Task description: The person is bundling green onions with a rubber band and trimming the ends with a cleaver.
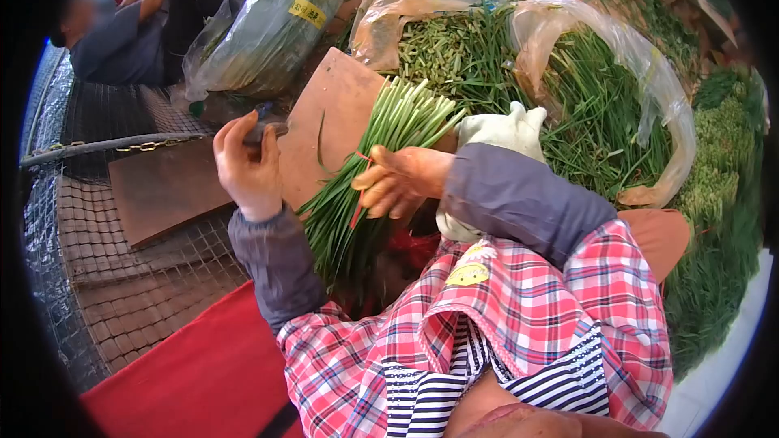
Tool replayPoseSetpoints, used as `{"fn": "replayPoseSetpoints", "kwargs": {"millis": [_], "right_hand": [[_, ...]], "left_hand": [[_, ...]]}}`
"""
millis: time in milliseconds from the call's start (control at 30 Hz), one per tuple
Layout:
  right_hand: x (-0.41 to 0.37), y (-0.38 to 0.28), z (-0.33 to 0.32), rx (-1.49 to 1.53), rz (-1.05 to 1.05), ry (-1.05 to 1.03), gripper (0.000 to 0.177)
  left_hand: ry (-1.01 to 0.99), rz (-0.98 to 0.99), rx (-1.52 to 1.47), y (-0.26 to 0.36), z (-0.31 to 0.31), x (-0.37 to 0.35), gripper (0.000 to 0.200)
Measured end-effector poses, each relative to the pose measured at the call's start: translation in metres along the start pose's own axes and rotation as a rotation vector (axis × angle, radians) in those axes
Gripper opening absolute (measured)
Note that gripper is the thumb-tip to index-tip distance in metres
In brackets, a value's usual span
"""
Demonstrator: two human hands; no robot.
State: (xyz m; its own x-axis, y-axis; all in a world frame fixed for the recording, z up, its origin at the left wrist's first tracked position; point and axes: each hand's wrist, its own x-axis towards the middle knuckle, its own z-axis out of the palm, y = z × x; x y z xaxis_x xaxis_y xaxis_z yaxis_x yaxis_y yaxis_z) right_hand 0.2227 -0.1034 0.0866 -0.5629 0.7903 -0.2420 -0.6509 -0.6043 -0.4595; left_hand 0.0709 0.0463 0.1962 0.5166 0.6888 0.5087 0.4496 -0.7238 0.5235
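Note:
A bundle of green chives (415, 109) leans across the middle of the head view, pale cut stem ends at the top and dark leaves hanging toward my lap. My right hand (403, 182) is closed around its middle. Red ties (355, 216) show on the bundle by the fingers. To the left, my left hand (250, 169) is raised apart from the chives, thumb and fingers bent around a small, dark, flat thing (274, 127) whose kind I cannot tell. Behind the bundle lies a reddish-brown board (324, 105), with a loose leaf on it.
Two open plastic bags (649, 89) at the back right hold chives and cut stems. A full clear bag (284, 24) stands at the upper left, beside another person (130, 40). Netting (89, 227) and a brown slab (166, 186) lie left. A whitish cloth (503, 131) sits behind my right forearm.

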Motion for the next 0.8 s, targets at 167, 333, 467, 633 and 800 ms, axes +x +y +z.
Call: {"fn": "replayPoseSetpoints", "kwargs": {"millis": [167, 333, 467, 633, 800], "right_hand": [[0.019, -0.034, 0.035, 0.330, -0.429, -0.152, 0.066], [-0.012, -0.063, 0.032, 0.448, -0.703, 0.217, 0.030], [-0.060, -0.071, -0.017, 0.170, -0.876, 0.618, 0.034], [-0.081, -0.056, -0.029, -0.283, -0.819, 0.877, 0.036], [-0.076, -0.035, -0.015, -0.518, -0.954, 0.752, 0.059]], "left_hand": [[0.061, 0.372, -0.121, 0.065, 0.019, -0.013, 0.030], [-0.042, 0.333, -0.157, 0.094, 0.055, -0.028, 0.063], [-0.170, 0.080, -0.008, 0.058, 0.093, -0.073, 0.114], [-0.672, -0.208, 0.734, 0.028, 0.151, -0.077, 0.121], [-0.729, -0.340, 0.019, -0.048, 0.123, -0.038, 0.083]]}}
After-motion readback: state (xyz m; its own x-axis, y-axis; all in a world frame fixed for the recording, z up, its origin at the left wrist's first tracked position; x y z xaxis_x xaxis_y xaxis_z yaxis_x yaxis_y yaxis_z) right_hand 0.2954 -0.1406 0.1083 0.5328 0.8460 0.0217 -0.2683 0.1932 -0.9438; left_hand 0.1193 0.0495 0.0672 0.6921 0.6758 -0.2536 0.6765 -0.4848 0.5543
